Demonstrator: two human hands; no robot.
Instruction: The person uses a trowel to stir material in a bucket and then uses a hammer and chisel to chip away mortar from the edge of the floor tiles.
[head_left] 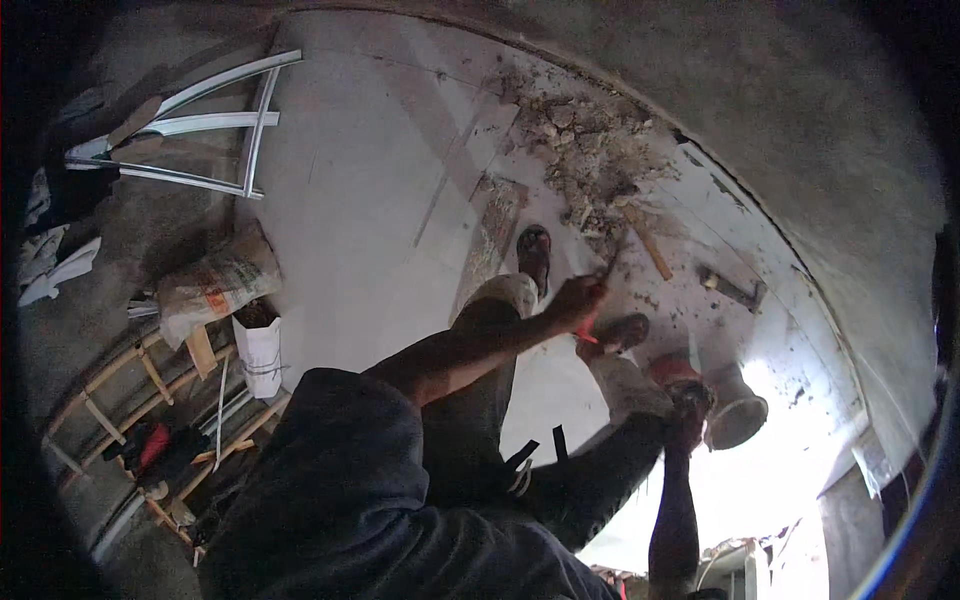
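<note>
Left hand: My left hand (580, 302) is curled shut around a tool with a red handle (586, 329), pinching it in my fist.
Right hand: My right hand (690, 408) is low by my knee, next to a red thing (674, 370). It is too dark, so I cannot tell if my fingers are spread or pressed together.
Where the tool is: It is in front of me, in my left fist, above the floor (370, 190) between my two shoes.
Step in hand: I think I am bent over, working low with the tool, close to the near end of the rubble heap (590, 150).
Next move: I judge it calls for a firm left fist, a steady wrist and my feet well out of the way.
Counted by the heap: one heap, with too many lumps to count; one stick of wood (649, 243); one thing shaped like a hammer (728, 288); one dirty board (497, 215).
Counted by my right hand: one round pail (736, 412).
Counted on my left: one big sack (215, 290), one white box (259, 352), one pale frame (215, 122).
Counted on me: two hands, two shoes (534, 255).
</note>
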